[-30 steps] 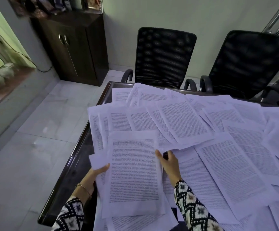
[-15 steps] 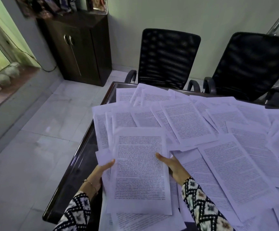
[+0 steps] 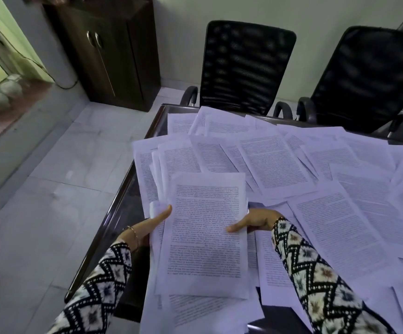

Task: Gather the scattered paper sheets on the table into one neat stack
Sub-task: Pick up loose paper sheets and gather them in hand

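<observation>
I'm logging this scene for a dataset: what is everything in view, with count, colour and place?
table: one, dark glossy, under the sheets
scattered paper sheets: many, white with black print, overlapping across the table
held sheets: small bundle, white with black print, gripped near the table's left edge
office chairs: two, black mesh, beyond the table
cabinet: one, dark brown, far left corner
floor: pale tiles, left of the table
bracelet: one, gold, left wrist
left hand: one, thumb over the bundle's left edge
right hand: one, thumb over its right edge
</observation>
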{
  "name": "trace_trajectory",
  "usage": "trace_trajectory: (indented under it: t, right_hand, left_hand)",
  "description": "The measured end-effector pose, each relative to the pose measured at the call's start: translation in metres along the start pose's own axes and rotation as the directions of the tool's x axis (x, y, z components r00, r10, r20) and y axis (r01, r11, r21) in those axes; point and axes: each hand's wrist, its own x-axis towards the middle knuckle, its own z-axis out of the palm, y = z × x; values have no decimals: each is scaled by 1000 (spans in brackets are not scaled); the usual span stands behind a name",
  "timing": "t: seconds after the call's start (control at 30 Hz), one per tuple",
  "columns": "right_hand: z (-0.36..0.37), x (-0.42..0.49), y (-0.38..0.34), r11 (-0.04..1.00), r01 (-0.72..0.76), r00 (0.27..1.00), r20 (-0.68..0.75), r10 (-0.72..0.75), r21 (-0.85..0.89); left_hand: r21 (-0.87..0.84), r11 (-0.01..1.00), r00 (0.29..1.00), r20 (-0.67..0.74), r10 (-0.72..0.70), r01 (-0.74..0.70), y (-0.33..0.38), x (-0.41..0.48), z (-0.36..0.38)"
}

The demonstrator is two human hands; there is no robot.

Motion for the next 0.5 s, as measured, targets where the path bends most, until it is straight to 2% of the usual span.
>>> trace_trajectory:
  t: [0.07, 0.13, 0.2, 0.3, 0.43, 0.5]
  right_hand:
    - [-1, 2, 0, 985, 87, 989, -129, -68, 149]
    - [-1, 5, 7, 914, 227, 942, -313, -119, 337]
    - [2, 11, 16, 867, 279, 915, -387, -111, 412]
    - [6, 19, 33, 880, 274, 908, -405, -105, 389]
    - [5, 17, 41, 938, 246, 860, -502, -95, 243]
    - [4, 7, 36, 929, 229, 851, -524, -45, 291]
  left_hand:
    - [-9, 1000, 996, -90, 20, -20, 3, 5, 0]
    - [-2, 998, 954, -294, 60, -64, 0, 15, -5]
    - [10, 991, 923, -363, 131, -136, -6, 15, -1]
    - [46, 978, 907, -368, 205, -202, -23, 18, 4]
    - [-42, 980, 901, -404, 161, -194, -32, 16, 4]
    - [-43, 981, 901, -404, 156, -189, -37, 10, 1]
